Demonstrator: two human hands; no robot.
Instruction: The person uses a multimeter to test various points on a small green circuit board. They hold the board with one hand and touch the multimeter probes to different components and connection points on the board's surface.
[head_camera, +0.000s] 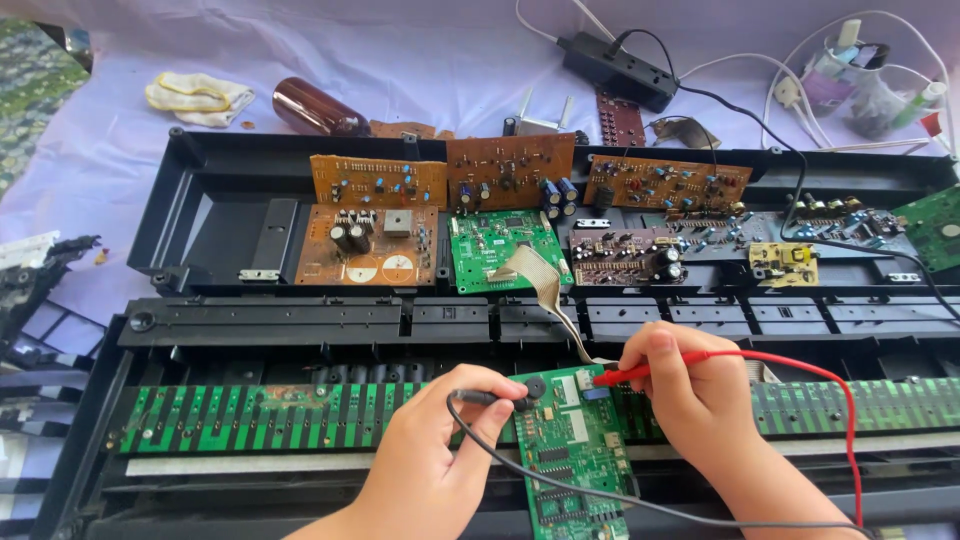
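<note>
Lilac cloth behind, left hand pinching black probe, right hand gripping red probe on green board; a slipping tip could bridge contacts.

- A clear plastic bag is lying at the far right corner of the cloth, stuffed with small tubes and packets in white, purple and green.
- A brown bottle is lying on its side at the far left, behind the black case.
- White label patches are showing on the green board near the front.
</note>
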